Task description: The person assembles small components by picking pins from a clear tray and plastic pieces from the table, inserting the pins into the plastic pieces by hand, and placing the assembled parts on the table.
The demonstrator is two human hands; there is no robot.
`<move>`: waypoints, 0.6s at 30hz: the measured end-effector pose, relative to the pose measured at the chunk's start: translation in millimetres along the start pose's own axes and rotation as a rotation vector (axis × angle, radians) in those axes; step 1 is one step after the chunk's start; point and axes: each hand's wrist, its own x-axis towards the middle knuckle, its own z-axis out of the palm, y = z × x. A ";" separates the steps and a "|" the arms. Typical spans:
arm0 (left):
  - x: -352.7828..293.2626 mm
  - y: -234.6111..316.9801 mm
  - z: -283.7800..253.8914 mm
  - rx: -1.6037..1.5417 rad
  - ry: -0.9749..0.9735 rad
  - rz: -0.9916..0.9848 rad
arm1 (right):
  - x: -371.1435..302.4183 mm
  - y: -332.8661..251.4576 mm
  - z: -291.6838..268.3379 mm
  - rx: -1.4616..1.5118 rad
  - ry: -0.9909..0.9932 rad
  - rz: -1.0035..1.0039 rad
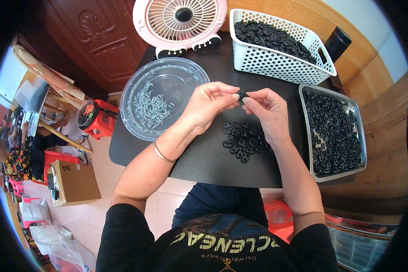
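Observation:
Over the middle of the dark table, my left hand [209,103] and my right hand [268,109] meet, fingertips pinched on one small black plastic piece [241,95]. Its details are partly covered by my fingers. Just below my hands lies a cluster of black oval pieces with holes [244,140], several of them side by side. To the left, a round clear plastic lid or shallow tub [186,77] holds a heap of small silvery screws or pins [150,109]. On the right, a metal tray [310,136] is filled with similar black pieces [333,131].
A white perforated basket [276,65] full of black parts stands at the back right, beside a black cylinder [337,43]. The pink fan [140,22] stands at the back. Left of the table are a red stool [105,122], a cardboard box [77,181] and a seated person [20,158].

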 end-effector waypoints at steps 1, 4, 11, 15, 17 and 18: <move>-0.4 -0.2 0.1 0.000 0.001 0.000 | 0.0 0.0 0.5 -0.002 0.003 0.008; 0.3 -0.9 1.8 0.021 0.002 0.038 | -0.9 -0.9 1.6 -0.045 0.030 0.004; -1.5 3.7 1.9 0.010 0.004 -0.043 | -1.2 -1.3 0.3 0.003 -0.003 0.003; -1.5 5.7 -1.3 -0.073 0.006 -0.109 | -1.1 -6.7 1.5 -0.067 -0.055 -0.001; -2.2 8.6 -2.3 -0.079 -0.018 -0.128 | -1.1 -9.7 1.6 -0.133 -0.085 -0.025; -2.0 9.6 -2.5 -0.086 -0.044 -0.147 | -1.6 -11.2 0.1 -0.196 -0.121 -0.056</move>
